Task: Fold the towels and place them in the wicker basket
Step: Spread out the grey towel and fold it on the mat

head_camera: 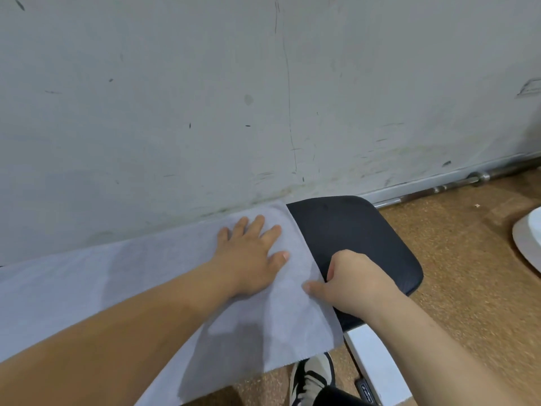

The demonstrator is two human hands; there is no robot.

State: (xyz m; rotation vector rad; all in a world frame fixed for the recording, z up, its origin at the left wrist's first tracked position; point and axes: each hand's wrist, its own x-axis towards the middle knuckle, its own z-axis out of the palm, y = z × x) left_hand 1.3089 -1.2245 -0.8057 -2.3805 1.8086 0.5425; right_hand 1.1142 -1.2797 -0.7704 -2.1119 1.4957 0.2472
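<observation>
While left hand (251, 253) flat on towel (146, 288), right hand (348, 284) grip pinched on its edge.

This looks like a gym or workout room rather than a living space. A black padded bench (357, 244) with a white metal frame (377, 367) stands against the wall, the sort used for weight training. Along the foot of the wall lies a steel barbell bar (456, 184) with its collar and sleeve visible, resting on the floor. The floor (456, 259) is a speckled brown, cork-like or rubber-crumb surface. The grey painted wall (205, 98) is heavily scuffed, with dark marks, scratches and grime near its base. A white rounded object (528, 238) sits at the right edge, too cropped to identify.
</observation>
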